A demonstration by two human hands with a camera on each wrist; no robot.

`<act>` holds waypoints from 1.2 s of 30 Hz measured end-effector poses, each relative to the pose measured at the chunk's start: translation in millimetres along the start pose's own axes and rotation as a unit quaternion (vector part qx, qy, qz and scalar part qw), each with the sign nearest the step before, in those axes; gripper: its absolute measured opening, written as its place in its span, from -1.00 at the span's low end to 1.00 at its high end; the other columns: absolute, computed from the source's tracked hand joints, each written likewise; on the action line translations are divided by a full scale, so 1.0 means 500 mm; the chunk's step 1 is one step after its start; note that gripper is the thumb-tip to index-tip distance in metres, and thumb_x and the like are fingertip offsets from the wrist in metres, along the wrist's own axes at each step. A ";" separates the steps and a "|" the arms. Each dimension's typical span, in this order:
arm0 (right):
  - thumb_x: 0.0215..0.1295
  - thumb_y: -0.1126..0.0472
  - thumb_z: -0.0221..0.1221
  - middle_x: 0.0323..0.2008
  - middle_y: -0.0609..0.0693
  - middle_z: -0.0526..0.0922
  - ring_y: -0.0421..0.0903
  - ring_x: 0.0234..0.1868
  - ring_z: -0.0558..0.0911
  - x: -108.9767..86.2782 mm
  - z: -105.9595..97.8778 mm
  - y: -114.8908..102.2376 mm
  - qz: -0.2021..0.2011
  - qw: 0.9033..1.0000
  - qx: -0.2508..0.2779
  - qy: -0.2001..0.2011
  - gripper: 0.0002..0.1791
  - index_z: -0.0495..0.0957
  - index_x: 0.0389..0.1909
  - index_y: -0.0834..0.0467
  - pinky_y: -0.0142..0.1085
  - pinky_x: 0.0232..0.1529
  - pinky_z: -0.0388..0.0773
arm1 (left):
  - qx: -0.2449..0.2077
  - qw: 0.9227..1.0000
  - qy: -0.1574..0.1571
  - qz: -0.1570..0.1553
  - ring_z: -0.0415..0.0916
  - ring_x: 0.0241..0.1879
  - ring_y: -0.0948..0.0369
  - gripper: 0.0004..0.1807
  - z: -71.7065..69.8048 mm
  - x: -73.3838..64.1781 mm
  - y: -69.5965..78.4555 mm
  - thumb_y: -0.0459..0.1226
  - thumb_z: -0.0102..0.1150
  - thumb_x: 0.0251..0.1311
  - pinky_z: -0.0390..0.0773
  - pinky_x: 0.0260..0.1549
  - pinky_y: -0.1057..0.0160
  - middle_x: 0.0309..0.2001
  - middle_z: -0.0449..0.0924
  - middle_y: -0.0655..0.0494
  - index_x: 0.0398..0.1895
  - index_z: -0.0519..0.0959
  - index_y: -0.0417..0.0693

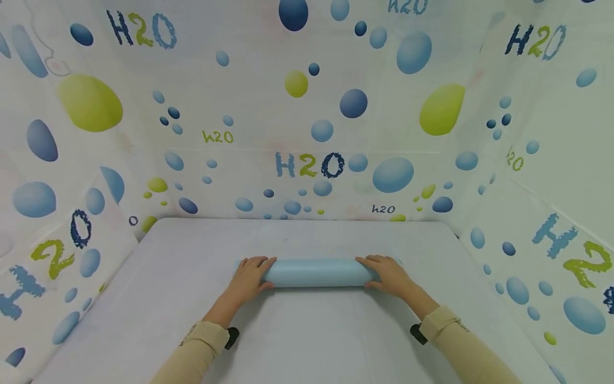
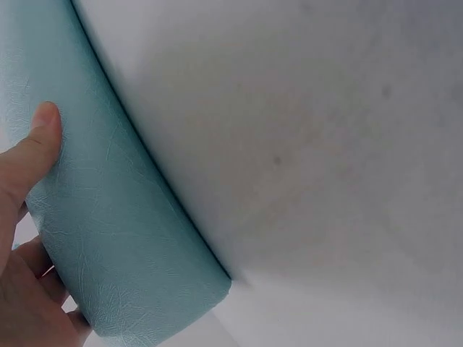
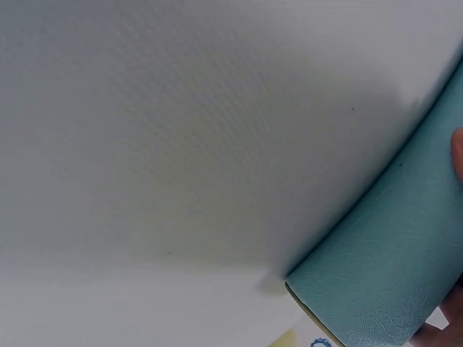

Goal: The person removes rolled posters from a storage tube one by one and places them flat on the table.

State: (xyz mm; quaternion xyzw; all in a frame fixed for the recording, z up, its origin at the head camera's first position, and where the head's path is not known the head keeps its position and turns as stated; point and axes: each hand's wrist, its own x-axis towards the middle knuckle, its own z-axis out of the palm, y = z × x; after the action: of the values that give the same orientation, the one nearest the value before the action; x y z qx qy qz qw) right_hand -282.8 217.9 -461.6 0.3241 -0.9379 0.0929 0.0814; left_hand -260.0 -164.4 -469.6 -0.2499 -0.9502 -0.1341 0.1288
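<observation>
A light blue rolled mat (image 1: 316, 273) with a creased, leather-like surface lies crosswise on the white table. My left hand (image 1: 248, 278) grips it near its left end, fingers over the far side and thumb on the near side. At the right end my right hand (image 1: 389, 276) holds it the same way. In the left wrist view, the thumb of my left hand (image 2: 32, 155) presses on the rolled mat (image 2: 137, 217), with fingers behind it. The right wrist view has the mat's end (image 3: 383, 253), its thin yellowish edge, and only parts of my fingers (image 3: 452, 311).
The white table (image 1: 316, 336) extends around the rolled mat on all sides. Behind it and at both sides hangs a white curtain (image 1: 259, 106) printed with blue and green drops and H2O lettering. A dark band (image 1: 232, 338) shows at my left cuff.
</observation>
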 end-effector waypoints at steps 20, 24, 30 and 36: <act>-0.11 0.07 0.40 0.00 0.18 0.52 0.12 0.03 0.49 -0.031 -0.006 0.009 -0.005 1.000 0.001 0.011 -0.25 0.40 0.18 0.15 0.08 -0.01 0.39 | 0.023 1.000 0.000 -0.004 0.33 0.08 -0.11 -0.32 0.005 -0.006 0.039 -0.11 0.32 -0.05 0.24 0.05 -0.22 0.05 0.42 -0.20 0.18 0.37 -0.14; -0.12 0.08 0.40 0.00 0.18 0.52 0.13 0.03 0.49 -0.042 -0.010 0.009 -0.004 1.000 -0.004 0.013 -0.26 0.41 0.17 0.15 0.09 -0.01 0.38 | 0.038 0.999 0.001 -0.002 0.35 0.07 -0.10 -0.31 0.008 -0.008 0.049 -0.09 0.32 -0.07 0.27 0.03 -0.21 0.04 0.43 -0.19 0.17 0.38 -0.14; -0.13 0.07 0.41 0.02 0.17 0.52 0.14 0.05 0.48 -0.063 -0.010 0.015 0.009 1.000 -0.013 0.009 -0.24 0.40 0.18 0.12 0.15 0.01 0.35 | 0.057 0.998 -0.002 -0.004 0.36 0.06 -0.10 -0.31 0.013 -0.013 0.071 -0.09 0.33 -0.08 0.30 0.02 -0.20 0.04 0.43 -0.18 0.16 0.38 -0.13; -0.11 0.07 0.40 0.02 0.16 0.51 0.13 0.05 0.48 -0.084 -0.013 0.018 0.013 1.000 -0.014 0.008 -0.25 0.39 0.19 0.11 0.11 0.03 0.36 | 0.063 0.998 0.017 0.002 0.39 0.03 -0.11 -0.32 0.015 -0.017 0.091 -0.09 0.36 -0.12 0.33 0.00 -0.19 0.01 0.45 -0.18 0.12 0.41 -0.14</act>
State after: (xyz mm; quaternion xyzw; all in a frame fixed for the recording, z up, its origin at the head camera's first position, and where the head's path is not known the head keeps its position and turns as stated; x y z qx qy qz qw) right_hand -255.1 251.5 -465.4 0.3101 -0.9425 0.0833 0.0926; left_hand -231.1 -127.5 -470.4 -0.2411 -0.9539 -0.0784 0.1607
